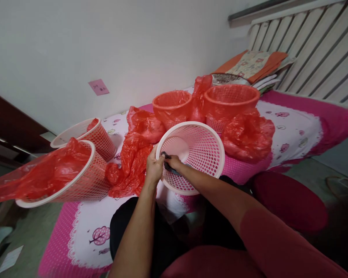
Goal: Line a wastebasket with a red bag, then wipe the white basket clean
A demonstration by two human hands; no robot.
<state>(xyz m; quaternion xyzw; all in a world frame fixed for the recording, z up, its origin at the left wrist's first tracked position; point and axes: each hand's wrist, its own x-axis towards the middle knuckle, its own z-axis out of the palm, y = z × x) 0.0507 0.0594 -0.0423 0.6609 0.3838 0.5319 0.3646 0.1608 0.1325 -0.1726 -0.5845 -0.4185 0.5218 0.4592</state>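
Note:
A pale pink plastic basket [210, 144] with lattice holes leans in front of me, its open mouth tilted toward me. My left hand [154, 166] grips the basket's rim on the left side. Inside the mouth, close to that same rim, my right hand [175, 163] is closed on a dark grey cloth [171, 168], pressed against the inner wall. Parts of the right fingers are hidden by the cloth. Crumpled red plastic bags [133, 158] lie just left of the basket, and another red bag [248, 137] sits to its right.
Two baskets lined with red bags, a smaller one [172, 101] and a larger one [232, 96], stand behind. More bagged baskets [95, 175] lean at the left. Folded cloths [252, 67] lie by the radiator [310, 50]. A dark red round stool [290, 202] stands at the right.

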